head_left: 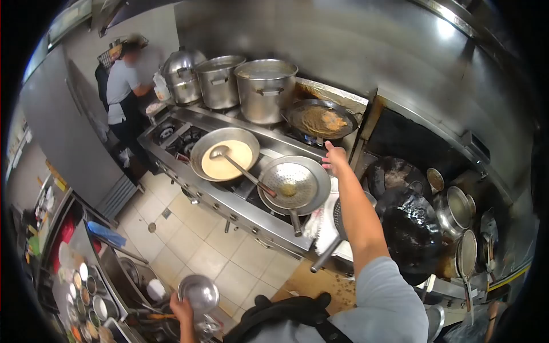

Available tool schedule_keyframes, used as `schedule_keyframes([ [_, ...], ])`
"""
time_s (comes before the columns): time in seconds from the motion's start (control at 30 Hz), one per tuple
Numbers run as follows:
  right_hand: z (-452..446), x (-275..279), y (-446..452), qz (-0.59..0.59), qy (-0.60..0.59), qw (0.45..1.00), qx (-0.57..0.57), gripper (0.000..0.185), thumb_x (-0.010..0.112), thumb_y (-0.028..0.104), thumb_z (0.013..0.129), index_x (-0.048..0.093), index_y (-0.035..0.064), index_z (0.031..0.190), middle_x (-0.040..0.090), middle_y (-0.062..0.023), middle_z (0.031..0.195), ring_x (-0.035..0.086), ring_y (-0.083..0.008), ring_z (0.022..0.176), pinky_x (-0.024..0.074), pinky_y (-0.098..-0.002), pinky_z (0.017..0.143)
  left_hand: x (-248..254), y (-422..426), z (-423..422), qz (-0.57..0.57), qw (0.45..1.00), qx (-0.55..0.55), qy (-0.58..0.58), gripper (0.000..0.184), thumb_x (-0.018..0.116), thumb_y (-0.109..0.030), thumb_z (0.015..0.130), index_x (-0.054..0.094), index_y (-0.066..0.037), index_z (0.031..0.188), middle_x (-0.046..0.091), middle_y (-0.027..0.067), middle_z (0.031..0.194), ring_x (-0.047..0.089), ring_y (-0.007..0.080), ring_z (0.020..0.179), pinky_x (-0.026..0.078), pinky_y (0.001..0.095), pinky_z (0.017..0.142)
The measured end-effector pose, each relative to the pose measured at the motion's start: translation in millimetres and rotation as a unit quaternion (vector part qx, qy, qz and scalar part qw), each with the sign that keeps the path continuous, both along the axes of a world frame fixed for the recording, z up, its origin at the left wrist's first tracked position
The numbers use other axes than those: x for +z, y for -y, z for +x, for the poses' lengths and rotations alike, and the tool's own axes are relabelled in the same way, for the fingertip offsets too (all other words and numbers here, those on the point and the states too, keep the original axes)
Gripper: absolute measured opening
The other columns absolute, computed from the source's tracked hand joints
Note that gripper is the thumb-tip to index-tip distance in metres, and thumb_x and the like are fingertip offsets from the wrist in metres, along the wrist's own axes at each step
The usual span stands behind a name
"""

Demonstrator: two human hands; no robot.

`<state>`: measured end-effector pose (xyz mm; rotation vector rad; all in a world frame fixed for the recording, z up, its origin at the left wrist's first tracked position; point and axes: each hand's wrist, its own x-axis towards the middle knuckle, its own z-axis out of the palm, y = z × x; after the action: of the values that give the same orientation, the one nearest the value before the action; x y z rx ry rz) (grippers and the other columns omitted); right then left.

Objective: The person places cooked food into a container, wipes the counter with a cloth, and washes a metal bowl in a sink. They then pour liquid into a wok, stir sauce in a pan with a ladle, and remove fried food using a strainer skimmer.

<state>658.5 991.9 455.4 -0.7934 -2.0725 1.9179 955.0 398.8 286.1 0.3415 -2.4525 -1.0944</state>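
Observation:
My left hand (182,308) is closed on the rim of a metal bowl (198,293), low at the left above the floor. Stretched out over the stove, my right hand (334,157) has its fingers apart and holds nothing. Just beyond it is a dark pan (321,121) with oil and an orange-brown piece of food (333,120) in it; a flame shows beneath. A perforated metal strainer (289,184) rests left of my right forearm. Farther left, a wok (200,150) holds pale yellow liquid (227,163), with a ladle (219,151) lying in it.
Large steel pots (266,100) line the stove's back. Another person (123,83) stands at the far left end. Dark woks (409,228) and hanging strainers (467,254) are on the right. Small containers (103,308) crowd the lower-left counter. A second strainer's handle (326,255) juts beneath my right arm.

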Motion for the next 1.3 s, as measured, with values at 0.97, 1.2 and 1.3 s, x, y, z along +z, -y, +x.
schedule_keyframes([
  [0.97,-35,26,27,-0.283,-0.287,0.912,-0.082,0.008,0.047,0.003,0.083,0.05,0.0032,0.076,0.049,-0.0034,0.064,0.042,-0.0093,0.049,0.0332,-0.024,0.042,-34,83,-206,0.101,0.995,0.004,-0.018,0.025,0.046,0.001,0.066,0.058,0.006,0.088,0.06,0.0153,0.075,0.056,0.0227,0.069,0.044,0.0342,0.067],
  [1.2,-36,10,54,-0.243,-0.308,0.908,-0.149,0.006,0.047,0.0,0.079,0.049,0.0041,0.075,0.048,-0.0041,0.064,0.043,-0.0126,0.05,0.0366,-0.0259,0.044,-27,150,-254,0.05,0.998,-0.014,0.022,0.025,0.046,0.002,0.067,0.056,0.005,0.089,0.057,0.0094,0.077,0.05,0.0168,0.068,0.042,0.0298,0.063],
  [1.3,-37,10,63,-0.346,-0.319,0.876,-0.106,0.006,0.049,0.002,0.081,0.049,0.004,0.075,0.048,-0.004,0.065,0.043,-0.0121,0.051,0.0357,-0.0259,0.045,-40,183,-266,0.132,0.991,-0.002,-0.001,0.025,0.046,0.002,0.067,0.057,0.004,0.089,0.058,0.0101,0.077,0.05,0.0163,0.067,0.042,0.0303,0.063],
])
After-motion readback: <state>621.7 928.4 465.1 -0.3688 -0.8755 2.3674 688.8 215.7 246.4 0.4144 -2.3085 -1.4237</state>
